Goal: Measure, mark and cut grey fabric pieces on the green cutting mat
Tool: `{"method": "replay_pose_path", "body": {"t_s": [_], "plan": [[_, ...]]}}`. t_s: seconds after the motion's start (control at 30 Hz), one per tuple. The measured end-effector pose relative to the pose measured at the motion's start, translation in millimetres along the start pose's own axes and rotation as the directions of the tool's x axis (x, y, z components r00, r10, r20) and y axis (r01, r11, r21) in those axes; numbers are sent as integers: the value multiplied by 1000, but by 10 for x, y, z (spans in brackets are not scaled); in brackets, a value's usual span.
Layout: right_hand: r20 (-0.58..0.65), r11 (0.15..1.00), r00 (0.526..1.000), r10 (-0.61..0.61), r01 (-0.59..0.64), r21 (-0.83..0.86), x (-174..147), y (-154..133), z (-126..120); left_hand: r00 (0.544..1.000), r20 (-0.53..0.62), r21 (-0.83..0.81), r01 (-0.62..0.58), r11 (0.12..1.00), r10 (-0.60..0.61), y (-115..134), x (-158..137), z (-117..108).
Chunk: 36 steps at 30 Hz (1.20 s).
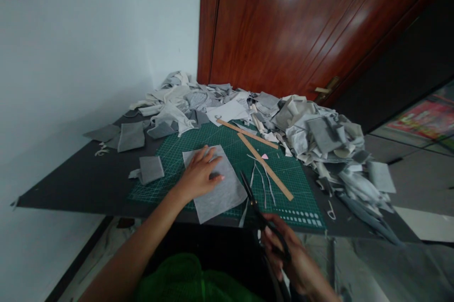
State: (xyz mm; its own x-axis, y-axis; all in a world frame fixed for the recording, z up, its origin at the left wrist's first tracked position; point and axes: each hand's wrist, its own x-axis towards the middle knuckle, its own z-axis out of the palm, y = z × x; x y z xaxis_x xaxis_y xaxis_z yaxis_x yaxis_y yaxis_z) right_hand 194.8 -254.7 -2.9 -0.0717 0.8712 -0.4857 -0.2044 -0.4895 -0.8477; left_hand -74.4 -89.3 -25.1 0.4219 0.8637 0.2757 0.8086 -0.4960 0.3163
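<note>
A light grey piece of fabric (222,188) lies on the green cutting mat (170,151). My left hand (201,175) rests flat on its upper left part, fingers spread. In my right hand (283,245) is a pair of black scissors (256,210), fingers around the handles at the front edge of the table. The blades point away from me, just right of the fabric. Thin fabric strips (263,184) lie beside the blades. Two wooden rulers (266,167) sit on the mat further right, with a small pink piece (265,156) next to one.
Heaps of grey and white fabric scraps (312,127) line the back and right of the dark table (71,179). A folded grey piece (152,169) and another grey piece (131,136) lie at left. Behind stand a white wall (88,32) and a brown wooden door (276,23).
</note>
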Motion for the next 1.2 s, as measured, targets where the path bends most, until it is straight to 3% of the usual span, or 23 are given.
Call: {"method": "replay_pose_path", "body": {"t_s": [0.1,0.17,0.27,0.37,0.5,0.63,0.77,0.93,1.07,1.2], "plan": [[-6,997,998,56,-56,54,-170,151,-105,972,112,-121,-194,973,208,-59,4,-56],[-21,993,996,88,-85,87,-209,202,-169,955,146,-138,-240,961,259,-70,9,-61],[-114,994,993,35,-22,109,-186,187,-219,973,139,-52,-178,983,183,-13,10,-5],[-193,988,976,-101,121,96,-166,121,-203,999,46,98,-3,995,-1,120,-3,93],[-76,993,994,-83,89,75,-205,88,-108,987,-64,180,155,971,-145,290,-27,164],[11,993,1000,12,-14,120,-99,104,30,999,-26,136,-29,990,33,346,-45,135],[-43,983,999,5,3,181,173,35,128,985,56,91,-170,981,165,335,-50,100],[-84,969,995,-51,70,239,276,-28,104,983,90,117,-170,979,160,363,-62,69],[-20,975,998,-64,66,211,30,103,-44,991,86,188,-119,975,104,448,-69,37],[-26,979,999,27,-21,205,-283,231,-191,998,37,260,-53,964,45,495,-54,31]]}}
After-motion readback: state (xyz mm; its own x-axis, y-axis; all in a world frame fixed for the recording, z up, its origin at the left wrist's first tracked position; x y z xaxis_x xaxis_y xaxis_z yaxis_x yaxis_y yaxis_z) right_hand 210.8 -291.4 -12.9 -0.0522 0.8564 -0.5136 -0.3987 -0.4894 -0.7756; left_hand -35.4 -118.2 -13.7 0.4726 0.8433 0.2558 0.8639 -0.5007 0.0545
